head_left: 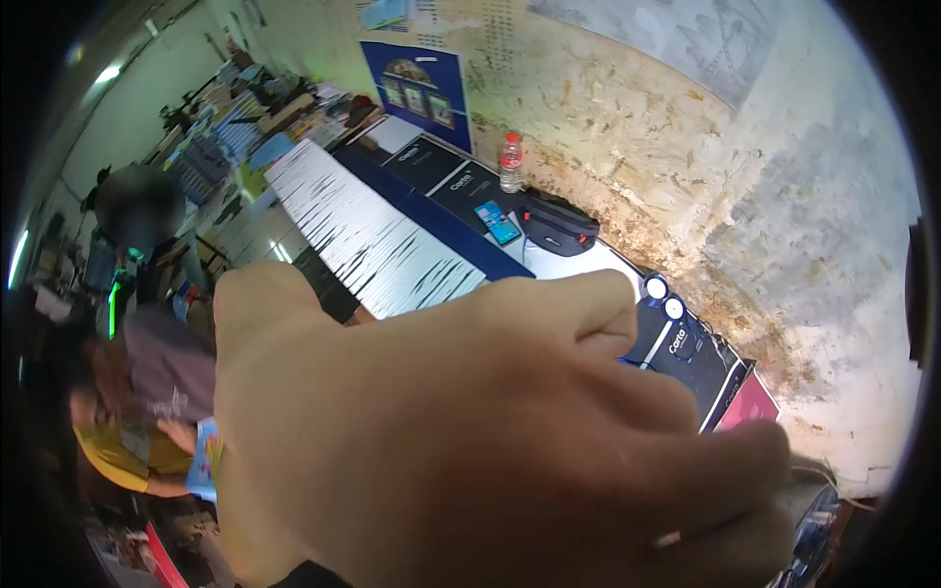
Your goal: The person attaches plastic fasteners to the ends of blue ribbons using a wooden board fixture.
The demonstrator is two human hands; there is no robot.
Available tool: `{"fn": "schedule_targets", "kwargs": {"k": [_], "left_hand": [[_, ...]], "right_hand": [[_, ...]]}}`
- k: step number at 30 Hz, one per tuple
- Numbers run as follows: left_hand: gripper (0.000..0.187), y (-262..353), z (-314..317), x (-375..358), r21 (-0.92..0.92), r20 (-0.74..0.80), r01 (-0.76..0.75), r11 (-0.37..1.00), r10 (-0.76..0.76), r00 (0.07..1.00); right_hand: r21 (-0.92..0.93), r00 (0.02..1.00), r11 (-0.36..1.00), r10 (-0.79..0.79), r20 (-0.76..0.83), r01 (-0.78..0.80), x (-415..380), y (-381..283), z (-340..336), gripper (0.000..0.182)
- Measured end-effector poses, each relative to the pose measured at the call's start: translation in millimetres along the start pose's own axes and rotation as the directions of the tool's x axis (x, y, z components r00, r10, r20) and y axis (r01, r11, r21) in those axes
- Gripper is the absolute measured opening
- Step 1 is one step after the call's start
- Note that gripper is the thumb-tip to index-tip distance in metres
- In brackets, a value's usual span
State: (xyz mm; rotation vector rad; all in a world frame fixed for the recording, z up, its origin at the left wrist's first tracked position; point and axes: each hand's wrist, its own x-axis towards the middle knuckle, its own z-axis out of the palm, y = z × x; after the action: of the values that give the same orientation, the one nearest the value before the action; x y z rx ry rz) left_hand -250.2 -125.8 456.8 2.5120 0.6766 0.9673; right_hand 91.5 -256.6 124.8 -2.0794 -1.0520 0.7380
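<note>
One hand (490, 441) fills most of the head view, raised close to the lens with its fingers (578, 314) curled inward; whether they clasp anything I cannot tell, nor which hand it is. Beyond it runs a long counter (578, 263). On the counter, a black pouch (556, 223) lies just beside a blue phone (498, 222), with a plastic bottle (511, 163) standing near both by the wall.

I see a stained, peeling plaster wall (686, 147) carrying a blue poster (420, 86). Along it runs a long dark-blue counter (441, 230) topped by a white striped sheet (363, 230). Fluorescent tube lights (106, 73) glow far left, above cluttered shelves (230, 122).
</note>
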Motion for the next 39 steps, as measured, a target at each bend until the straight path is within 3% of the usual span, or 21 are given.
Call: {"fn": "schedule_targets", "kwargs": {"k": [2,3,4,11,12,14,16,20,23,25,32,39], "left_hand": [[0.033,-26.2,-7.5,6.7,-0.056,0.018,0.012,0.998,-0.011,1.0],[0.033,-40.8,-11.5,10.1,-0.083,0.024,0.022,0.996,-0.02,1.0],[0.033,-55.7,-15.8,13.3,-0.11,0.026,0.034,0.993,-0.031,0.999],[0.039,-185.6,-14.6,39.2,-0.279,0.02,0.143,0.95,-0.143,0.99],[0.045,-208.0,-10.1,43.7,-0.246,0.053,0.154,0.957,-0.145,0.988],[0.06,-252.3,-2.6,52.6,-0.112,0.166,0.159,0.981,-0.139,0.976],[0.057,-303.4,34.5,54.5,-0.091,-0.028,0.177,0.98,-0.18,0.983],[0.062,-405.7,98.5,49.3,-0.111,-0.062,0.317,0.942,-0.325,0.944],[0.063,-472.2,152.7,36.1,-0.179,-0.181,0.275,0.945,-0.307,0.934],[0.066,-514.7,188.8,22.6,-0.219,-0.148,0.377,0.9,-0.412,0.899],[0.066,-584.7,274.8,-10.0,-0.109,-0.219,0.535,0.838,-0.545,0.809],[0.063,-614.2,324.5,-32.8,-0.093,-0.236,0.637,0.765,-0.638,0.733]], "right_hand": [[-0.062,0.997,0.998,-0.014,-0.071,0.01,4.4,-5.8,-1.6,0.039],[0.035,0.993,0.999,0.025,-0.119,-0.021,4.7,-9.7,-0.6,0.037],[0.204,0.984,0.969,0.156,-0.085,-0.136,10.2,27.7,-1.3,0.031],[0.135,0.886,0.99,0.025,-0.464,0.043,-0.3,-22.6,12.7,0.027],[0.193,0.881,0.978,0.161,-0.446,-0.081,-2.2,-17.7,9.3,0.027],[0.164,0.847,0.98,0.181,-0.499,-0.113,-9.4,-31.7,9.3,0.023],[0.254,0.802,0.963,0.219,-0.555,-0.088,-15.7,-34.5,15.4,0.022],[0.267,0.778,0.958,0.242,-0.579,-0.099,-30.3,-38.5,20.7,0.02],[0.255,0.745,0.959,0.259,-0.615,-0.123,-34.7,-48.6,24.0,0.019],[0.248,0.729,0.958,0.272,-0.628,-0.144,-40.7,-49.7,22.4,0.017],[0.26,0.656,0.96,0.263,-0.708,-0.105,-66.7,-36.2,15.9,0.013],[0.259,0.588,0.942,0.337,-0.735,-0.216,-71.5,-75.1,23.8,0.012]]}}
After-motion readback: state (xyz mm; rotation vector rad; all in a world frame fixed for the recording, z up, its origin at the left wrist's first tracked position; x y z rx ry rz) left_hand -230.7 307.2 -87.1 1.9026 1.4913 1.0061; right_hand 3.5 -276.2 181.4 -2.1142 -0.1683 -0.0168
